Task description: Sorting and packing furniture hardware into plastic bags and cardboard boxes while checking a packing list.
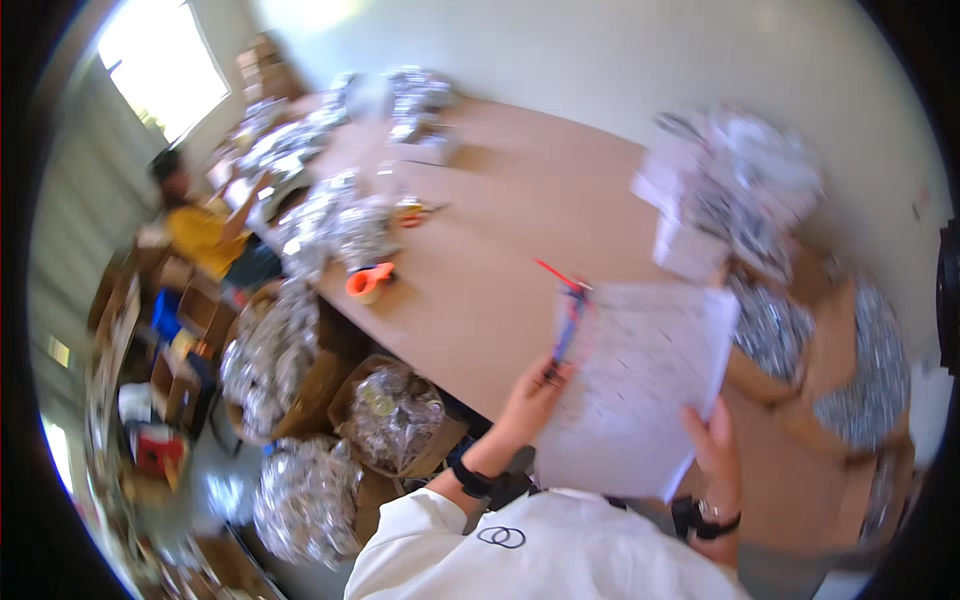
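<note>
A large white sheet (640,390) with dark marks across it lies over the near edge of the table, in front of my body. At its left side my left hand (535,400) is closed on a slim blue and red thing (570,325), which points away from me. Blur hides its exact kind; a thin red end sticks out at its far tip. My right hand (715,445) grips the sheet's right edge, thumb on top and fingers partly hidden.
An orange tape dispenser (368,283) stands near the table's left edge (400,345). Silvery plastic bundles (335,225) lie behind it. Bundle-filled cardboard boxes (395,415) crowd the left floor. White packages (690,210) and open cartons (800,370) stand right. A person in yellow (205,235) sits far left.
</note>
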The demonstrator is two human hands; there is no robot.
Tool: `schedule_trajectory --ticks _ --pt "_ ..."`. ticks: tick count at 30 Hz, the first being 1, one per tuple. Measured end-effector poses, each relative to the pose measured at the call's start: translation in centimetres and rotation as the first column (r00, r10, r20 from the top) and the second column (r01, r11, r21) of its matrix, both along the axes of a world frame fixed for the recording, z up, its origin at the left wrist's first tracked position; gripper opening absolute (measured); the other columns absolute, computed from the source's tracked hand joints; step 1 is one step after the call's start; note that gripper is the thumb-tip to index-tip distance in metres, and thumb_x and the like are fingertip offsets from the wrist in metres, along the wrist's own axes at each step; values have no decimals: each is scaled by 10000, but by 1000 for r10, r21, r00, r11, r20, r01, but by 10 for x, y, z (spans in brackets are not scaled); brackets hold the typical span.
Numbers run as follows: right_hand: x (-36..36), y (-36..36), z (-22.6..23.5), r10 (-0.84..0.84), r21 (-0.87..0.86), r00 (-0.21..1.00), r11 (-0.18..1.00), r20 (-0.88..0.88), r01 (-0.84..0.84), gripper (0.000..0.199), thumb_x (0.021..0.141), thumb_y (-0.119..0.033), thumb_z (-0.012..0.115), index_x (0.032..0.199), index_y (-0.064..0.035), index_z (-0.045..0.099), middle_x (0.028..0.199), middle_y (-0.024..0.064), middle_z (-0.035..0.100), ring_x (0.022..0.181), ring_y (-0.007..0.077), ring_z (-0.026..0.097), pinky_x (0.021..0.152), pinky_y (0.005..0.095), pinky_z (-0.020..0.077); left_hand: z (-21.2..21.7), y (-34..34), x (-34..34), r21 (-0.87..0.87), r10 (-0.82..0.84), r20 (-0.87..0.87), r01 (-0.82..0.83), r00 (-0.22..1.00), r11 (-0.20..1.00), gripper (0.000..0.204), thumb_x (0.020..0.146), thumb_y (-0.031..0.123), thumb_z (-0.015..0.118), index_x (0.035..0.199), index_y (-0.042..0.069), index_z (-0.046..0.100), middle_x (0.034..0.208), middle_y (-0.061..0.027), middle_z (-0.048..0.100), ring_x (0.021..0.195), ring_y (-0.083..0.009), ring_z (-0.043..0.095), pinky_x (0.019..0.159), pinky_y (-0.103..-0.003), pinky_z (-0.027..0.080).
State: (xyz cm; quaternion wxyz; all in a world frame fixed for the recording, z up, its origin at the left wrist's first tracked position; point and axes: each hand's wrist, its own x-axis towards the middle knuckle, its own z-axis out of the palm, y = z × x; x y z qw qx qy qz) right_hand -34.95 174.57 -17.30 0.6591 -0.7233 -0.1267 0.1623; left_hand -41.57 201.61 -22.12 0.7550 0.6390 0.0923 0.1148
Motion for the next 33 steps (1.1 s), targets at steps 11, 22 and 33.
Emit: schedule_trajectory --ticks 11,22,33 --pt "-28 -55 -12 -362 -65 921 932 -141 356 355 920 -214 612 1168 28 534 944 -3 601 852 65 527 752 235 444 13 -50 129 -146 -304 -5 300 953 943 278 978 145 504 1240 53 522 859 91 474 750 -8 370 690 -167 330" --pt "-169 -193 -10 -788 189 609 587 -88 787 274 954 -172 545 1149 21 550 942 2 610 821 55 528 735 220 439 40 -258 101 -336 -757 -30 707 653 623 318 950 211 550 1209 28 528 1129 -52 605 996 -136 573 845 -290 470" --pt "-387 -363 -74 -980 132 179 189 87 973 268 986 -230 476 1129 -29 583 780 -12 598 705 49 517 625 215 429 1 -492 -90 -123 -936 101 937 338 326 351 934 90 554 1262 -9 477 1192 -91 584 1063 -163 552 939 -307 422"
